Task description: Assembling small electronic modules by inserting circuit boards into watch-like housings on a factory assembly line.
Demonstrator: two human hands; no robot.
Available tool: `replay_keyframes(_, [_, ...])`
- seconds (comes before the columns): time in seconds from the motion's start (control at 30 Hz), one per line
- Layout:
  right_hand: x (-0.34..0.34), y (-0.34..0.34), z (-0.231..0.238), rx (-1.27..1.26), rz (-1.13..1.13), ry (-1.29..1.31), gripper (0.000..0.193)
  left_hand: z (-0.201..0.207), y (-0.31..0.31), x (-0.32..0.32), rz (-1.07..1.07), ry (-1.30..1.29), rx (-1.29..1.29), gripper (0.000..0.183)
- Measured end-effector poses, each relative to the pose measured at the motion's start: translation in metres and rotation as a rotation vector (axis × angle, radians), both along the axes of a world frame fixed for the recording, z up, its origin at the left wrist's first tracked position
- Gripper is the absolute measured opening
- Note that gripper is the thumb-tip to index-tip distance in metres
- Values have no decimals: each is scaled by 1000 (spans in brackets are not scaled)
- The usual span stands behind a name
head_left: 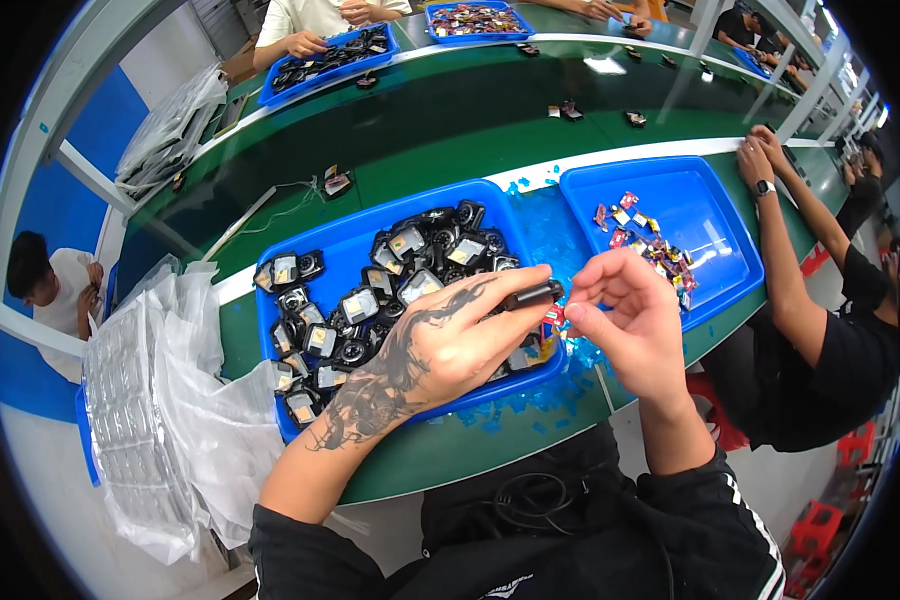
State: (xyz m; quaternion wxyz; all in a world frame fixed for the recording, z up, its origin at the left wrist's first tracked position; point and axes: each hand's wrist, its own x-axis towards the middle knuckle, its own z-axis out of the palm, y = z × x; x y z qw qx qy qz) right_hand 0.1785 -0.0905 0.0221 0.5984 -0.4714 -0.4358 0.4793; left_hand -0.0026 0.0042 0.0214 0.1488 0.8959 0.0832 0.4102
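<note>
My left hand (448,342), its back tattooed, is closed around a small black electronic housing (534,296) above the near right corner of a blue tray. That tray (492,392) is filled with similar black housings (358,305), several showing pale square faces and round lens-like parts. Close to the housing, my right hand (634,322) has its thumb and index finger pinched together. A small red piece (556,315) shows at those fingertips; whether they grip it or only touch it is unclear. My left fingers hide most of the held housing.
At the right, a second blue tray (715,215) holds small red and gold parts (660,262). Blue film scraps (545,235) litter the green bench between the trays. Clear plastic packaging (160,400) stands at left. A co-worker's arms (785,240) rest at right; others work across the conveyor (420,140).
</note>
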Motion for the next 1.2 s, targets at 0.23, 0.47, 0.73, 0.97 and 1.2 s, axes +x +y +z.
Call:
replay_keyframes(0.23, [8,4,-9,664,-215,-868,27,-6,-14,4,-73,61,-1077,17])
replay_keyframes(0.47, [4,-2,-15,368,-134,-322,45,-12,-20,10,-146,-152,-1556,18])
replay_keyframes(0.73, [7,-5,-3,281,-95,-524,47,-12,-17,11,-161,-167,-1513,19])
replay_keyframes(0.97, [5,-7,0,367,-89,-589,55,-11,-22,7,-12,-113,-992,17])
replay_keyframes(1.2, [17,-10,6,284,141,-310,57,-12,-20,9,44,-186,-569,16])
